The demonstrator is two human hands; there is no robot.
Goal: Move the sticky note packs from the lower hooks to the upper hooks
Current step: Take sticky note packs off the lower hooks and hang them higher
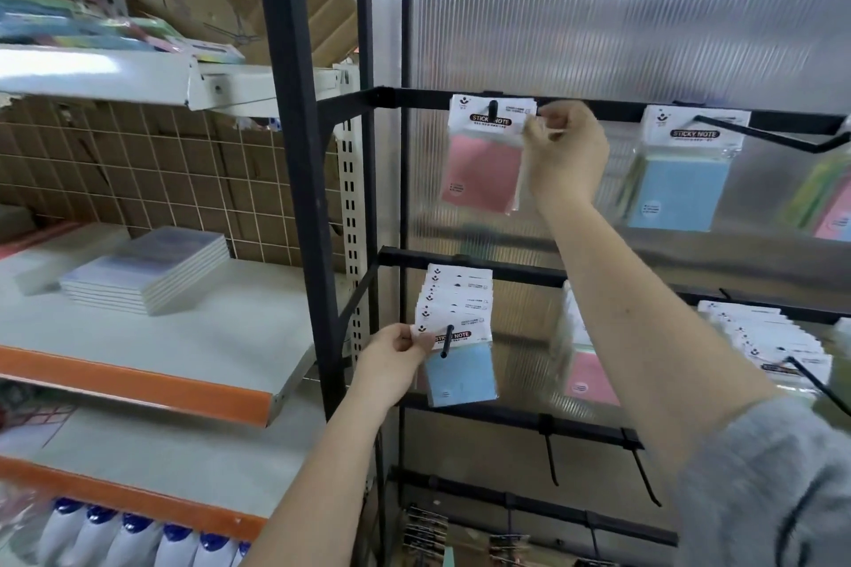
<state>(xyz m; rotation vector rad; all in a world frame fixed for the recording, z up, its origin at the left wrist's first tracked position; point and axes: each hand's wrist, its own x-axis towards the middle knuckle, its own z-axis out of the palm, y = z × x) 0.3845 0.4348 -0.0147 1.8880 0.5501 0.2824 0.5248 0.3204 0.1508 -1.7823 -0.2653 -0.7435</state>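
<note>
A pink sticky note pack (479, 166) hangs on the upper left hook (492, 110). My right hand (564, 152) pinches the right top corner of its white header card. On the lower left hook (445, 342) hang several packs, the front one a blue pack (460, 375). My left hand (391, 359) pinches the left edge of that front pack's header. A blue pack (681, 184) hangs on the upper hook (783, 138) to the right. More packs (764, 336) crowd the lower right hook, and a pink one (587, 378) hangs behind my right forearm.
Black rack bars (460, 262) cross a ribbed translucent panel. Bare black hooks (552, 456) stick out lower down. To the left stand white and orange shelves (138, 382) with stacked notebooks (147, 267); bottles (138, 539) sit at the bottom left.
</note>
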